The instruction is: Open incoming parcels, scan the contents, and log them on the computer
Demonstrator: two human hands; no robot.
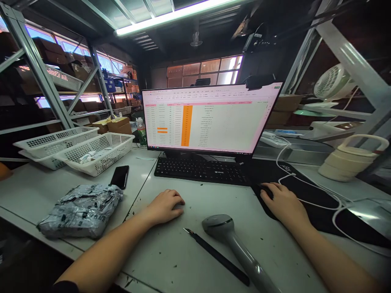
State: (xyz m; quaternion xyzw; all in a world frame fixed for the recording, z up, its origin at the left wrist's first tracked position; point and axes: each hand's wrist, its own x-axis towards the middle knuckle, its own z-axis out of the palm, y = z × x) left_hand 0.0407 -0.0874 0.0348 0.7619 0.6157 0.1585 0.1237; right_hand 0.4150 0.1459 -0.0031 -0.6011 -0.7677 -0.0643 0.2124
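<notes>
My left hand (166, 206) rests on the white tabletop in front of the keyboard (198, 170), fingers loosely bent, thumb apart, holding nothing. On the black mouse pad my right hand (282, 199) curves over a dark computer mouse (266, 188), which is mostly hidden beneath the palm. Between my forearms lie a grey handheld barcode scanner (218, 223) and a slim black pen-like tool (218, 256) with a pointed metal tip. Behind the keyboard a monitor (226, 122) displays a spreadsheet with an orange column.
Left of my left arm lie a grey plastic-wrapped parcel (82, 209) and a black phone (119, 177). White perforated baskets (97, 154) stand behind them. At right are a loose white cable (334, 215), a cream handled cup (339, 162) and a fan (334, 83). Metal shelving (42, 69) rises at left.
</notes>
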